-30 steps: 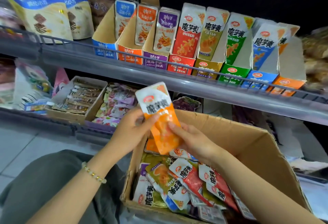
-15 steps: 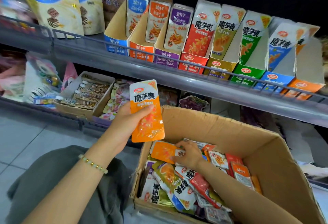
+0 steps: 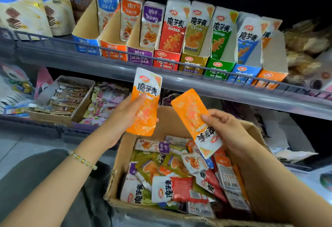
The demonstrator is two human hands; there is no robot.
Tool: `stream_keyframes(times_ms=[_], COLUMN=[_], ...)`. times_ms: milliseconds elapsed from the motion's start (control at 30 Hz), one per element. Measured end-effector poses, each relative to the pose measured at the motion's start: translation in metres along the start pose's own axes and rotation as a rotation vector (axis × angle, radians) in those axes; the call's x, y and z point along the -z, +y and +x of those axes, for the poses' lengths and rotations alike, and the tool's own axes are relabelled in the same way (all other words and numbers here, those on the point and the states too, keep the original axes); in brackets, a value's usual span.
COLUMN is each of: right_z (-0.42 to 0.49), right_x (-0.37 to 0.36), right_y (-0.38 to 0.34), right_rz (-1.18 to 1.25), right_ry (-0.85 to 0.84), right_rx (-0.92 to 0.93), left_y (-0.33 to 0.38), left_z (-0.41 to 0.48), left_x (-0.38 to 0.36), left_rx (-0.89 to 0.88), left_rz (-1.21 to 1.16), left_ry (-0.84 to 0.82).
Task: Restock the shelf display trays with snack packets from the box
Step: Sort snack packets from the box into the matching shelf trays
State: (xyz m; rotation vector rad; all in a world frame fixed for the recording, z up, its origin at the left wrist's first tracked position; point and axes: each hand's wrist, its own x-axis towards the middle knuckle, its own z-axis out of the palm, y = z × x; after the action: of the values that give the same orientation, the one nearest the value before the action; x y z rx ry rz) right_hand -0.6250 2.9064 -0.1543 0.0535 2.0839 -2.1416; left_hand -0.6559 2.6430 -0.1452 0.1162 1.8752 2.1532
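Note:
My left hand [image 3: 124,117] holds an orange snack packet [image 3: 146,104] upright, just above the left rim of the cardboard box [image 3: 124,156]. My right hand [image 3: 228,129] grips a second orange packet [image 3: 193,117], upside down and tilted, over the box's middle. The box holds several mixed packets [image 3: 179,176] in red, green, orange and purple. On the upper shelf stands a row of coloured display trays [image 3: 179,59] with upright packets; the orange tray [image 3: 269,77] sits at the far right of the row.
A grey wire rail [image 3: 111,48] runs along the front of the upper shelf. Below it, at left, lie a brown tray of dark packets [image 3: 61,99] and a pile of pink sweets [image 3: 106,102]. Big blue bags [image 3: 27,7] stand at the upper left. My grey-clad knee [image 3: 36,181] is at lower left.
My right hand reached into the box, took out a second orange packet and lifted it. The left hand kept its packet and rose slightly toward the shelf.

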Motion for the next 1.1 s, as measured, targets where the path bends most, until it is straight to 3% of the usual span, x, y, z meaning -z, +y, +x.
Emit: stream_keyframes(times_ms=[100, 233, 333, 467, 600, 700, 767, 867, 900, 1000, 1100], right_z=[-0.008, -0.010, -0.015, -0.020, -0.020, -0.021, -0.021, -0.028, -0.033, -0.051, -0.055], right_x=[-0.003, 0.006, 0.028, 0.045, 0.048, 0.037, 0.045, 0.076, 0.081, 0.079, 0.068], right_y=[-0.001, 0.007, 0.014, 0.022, 0.022, 0.031, 0.039, 0.048, 0.055, 0.082, 0.102], right_rz=[-0.060, -0.149, 0.027, 0.199, -0.037, -0.180, -0.265, -0.651, -0.661, -0.325, -0.395], right_ry=[-0.041, -0.057, -0.030, 0.150, 0.076, 0.013, 0.050, 0.076, 0.064, 0.072, 0.163], right_rx=[-0.010, -0.053, -0.153, -0.094, -0.042, -0.091, -0.185, -0.422, -0.495, -0.701, -0.782], left_y=[-0.001, -0.009, -0.013, -0.022, -0.024, -0.037, -0.049, -0.056, -0.055, -0.053, -0.049], left_z=[0.000, 0.010, 0.017, 0.017, 0.015, 0.011, 0.009, 0.008, 0.008, 0.008, 0.003], left_x=[-0.036, -0.063, -0.060, -0.054, -0.058, -0.068, -0.071, -0.066, -0.064, -0.062, -0.060], left_rx=[0.046, 0.017, 0.040, 0.158, 0.300, 0.362, 0.360, 0.344, 0.334, 0.306, 0.292], left_rz=[0.140, 0.166, 0.068, 0.125, 0.165, 0.332, 0.374, 0.339, 0.324, 0.274, 0.252], left_ry=[-0.165, -0.105, -0.035, -0.215, -0.398, -0.503, -0.470, -0.371, -0.353, -0.335, -0.340])
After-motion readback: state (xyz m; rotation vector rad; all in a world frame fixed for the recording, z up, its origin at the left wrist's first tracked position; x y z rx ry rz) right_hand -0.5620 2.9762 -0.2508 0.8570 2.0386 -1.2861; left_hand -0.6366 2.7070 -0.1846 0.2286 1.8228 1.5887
